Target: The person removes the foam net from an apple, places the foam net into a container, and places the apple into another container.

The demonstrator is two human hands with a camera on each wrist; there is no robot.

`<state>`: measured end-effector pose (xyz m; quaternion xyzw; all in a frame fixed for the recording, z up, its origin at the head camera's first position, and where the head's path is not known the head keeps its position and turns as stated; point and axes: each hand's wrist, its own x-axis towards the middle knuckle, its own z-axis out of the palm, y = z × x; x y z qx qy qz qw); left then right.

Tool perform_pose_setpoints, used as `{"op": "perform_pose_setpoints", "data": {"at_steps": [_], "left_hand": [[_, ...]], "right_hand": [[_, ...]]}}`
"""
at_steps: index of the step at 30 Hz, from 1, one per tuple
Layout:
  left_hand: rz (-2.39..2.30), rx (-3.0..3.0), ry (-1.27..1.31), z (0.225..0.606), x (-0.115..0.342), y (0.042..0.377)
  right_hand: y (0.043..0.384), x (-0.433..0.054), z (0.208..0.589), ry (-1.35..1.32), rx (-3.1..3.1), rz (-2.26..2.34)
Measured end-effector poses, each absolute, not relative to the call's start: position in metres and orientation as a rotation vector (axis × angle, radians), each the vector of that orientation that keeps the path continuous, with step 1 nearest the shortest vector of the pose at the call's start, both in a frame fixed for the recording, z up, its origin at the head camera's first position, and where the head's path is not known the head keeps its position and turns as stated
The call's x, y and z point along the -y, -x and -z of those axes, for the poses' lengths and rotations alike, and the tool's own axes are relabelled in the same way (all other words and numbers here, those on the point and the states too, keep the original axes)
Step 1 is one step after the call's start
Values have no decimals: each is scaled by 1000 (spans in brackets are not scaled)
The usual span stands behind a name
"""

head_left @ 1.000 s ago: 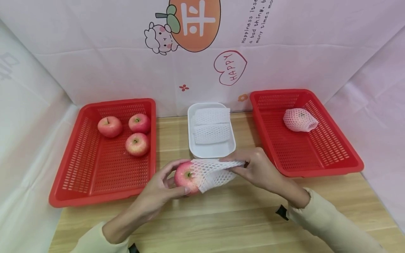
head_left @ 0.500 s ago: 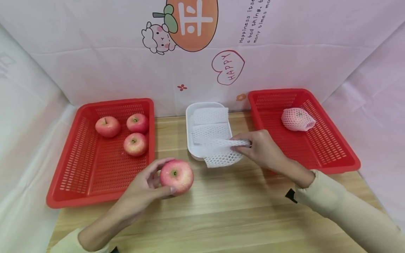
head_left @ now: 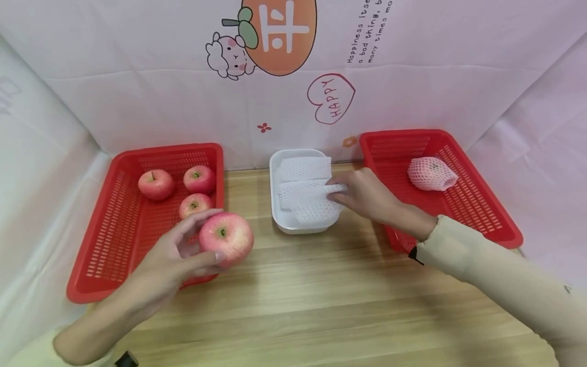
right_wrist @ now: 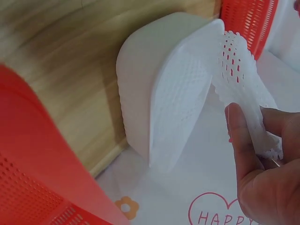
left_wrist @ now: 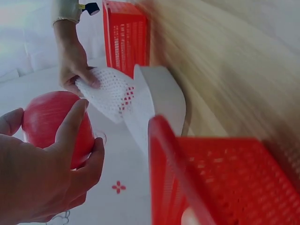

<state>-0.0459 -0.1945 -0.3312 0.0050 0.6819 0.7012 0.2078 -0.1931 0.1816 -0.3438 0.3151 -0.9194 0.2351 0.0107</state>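
My left hand [head_left: 176, 255] grips a bare red apple [head_left: 231, 237] in the air, beside the near right corner of the left red basket [head_left: 78, 275]. Fingers and thumb curl round its sides in the left wrist view. Over the white tray [head_left: 298, 227], my right hand [head_left: 367, 196] pinches one end of a white foam net sleeve [head_left: 316, 206]. The sleeve hangs loose across the tray's near part; in the right wrist view the net [right_wrist: 239, 70] is pinched between thumb and fingers. More foam nets [head_left: 302, 168] lie inside the tray.
Several bare apples [head_left: 157, 184] are in the left basket, one partly hidden by the held apple and hand. In the right red basket [head_left: 500, 237] lies an apple wrapped in foam net [head_left: 431, 173]. A printed cloth wall [head_left: 183, 102] stands behind the wooden table [head_left: 312, 316].
The apple came out of the foam net and moved left with my left hand, towards the left basket. My right hand carried the net up and back over the tray.
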Motion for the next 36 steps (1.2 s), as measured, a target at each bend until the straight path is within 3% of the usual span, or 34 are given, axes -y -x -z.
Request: {"op": "perform_pose_setpoints", "data": {"at_steps": [21, 36], "left_hand": [[-2205, -1791, 354, 343, 308, 116], [-1949, -1722, 617, 352, 352, 149]], "right_hand": [[216, -150, 365, -1024, 3084, -571], [220, -135, 382, -1035, 3285, -308]]}}
